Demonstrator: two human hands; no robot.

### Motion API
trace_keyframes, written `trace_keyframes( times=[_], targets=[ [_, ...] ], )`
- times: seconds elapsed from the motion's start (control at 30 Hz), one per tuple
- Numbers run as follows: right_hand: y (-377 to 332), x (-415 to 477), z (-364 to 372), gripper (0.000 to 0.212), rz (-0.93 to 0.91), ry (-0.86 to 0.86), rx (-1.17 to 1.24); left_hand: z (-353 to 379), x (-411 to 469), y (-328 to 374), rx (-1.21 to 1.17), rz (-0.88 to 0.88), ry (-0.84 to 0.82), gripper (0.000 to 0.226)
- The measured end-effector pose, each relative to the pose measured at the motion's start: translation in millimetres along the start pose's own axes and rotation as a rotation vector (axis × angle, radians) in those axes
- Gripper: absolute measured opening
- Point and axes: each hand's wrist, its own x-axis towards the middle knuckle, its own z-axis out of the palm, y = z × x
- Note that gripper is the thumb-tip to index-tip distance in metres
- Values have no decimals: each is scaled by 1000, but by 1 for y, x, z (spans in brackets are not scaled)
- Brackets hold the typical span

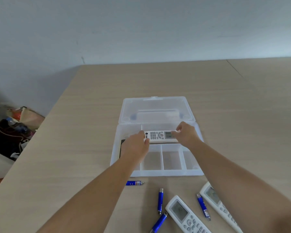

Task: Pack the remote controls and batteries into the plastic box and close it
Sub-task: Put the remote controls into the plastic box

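Two hands hold one white remote by its ends, over the long far part of the clear box. The left hand pinches the left end of the remote with thumb and fingers. The right hand pinches the right end, by the small screen. Both grips are closed on the remote. The remote lies flat and sideways, buttons up. I cannot tell if it touches the box floor.

The box sits in the middle of the table. Its lid is open and lies back on the far side. Three small parts along the near side of the box show nothing inside. Something dark lies in the left part of the box, half hidden by the left hand.

Near the box, on the table, lie four blue batteries. One battery is just beside the near wall of the box. A second battery lies nearer to the person, and a third is at the near edge of the view. The fourth lies between two more white remotes. One of these remotes is in the near middle, and the other is to its right, partly under the right arm.

Off the table on the left, a pile of bags and cords sits on the floor by the wall.
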Motion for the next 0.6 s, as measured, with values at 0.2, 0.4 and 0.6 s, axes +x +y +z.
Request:
trace_keyframes(
  times=[0.2,0.4,0.6],
  targets=[
    [40,-62,-46,12,-92,335,213,3,-68,42,-5,627,-57,18],
    [122,-140,-53,7,66,209,53,40,-108,61,304,692,-638,79],
    [156,-172,-36,65,74,-240,-254,54,-119,68,556,687,-672,63]
  ],
)
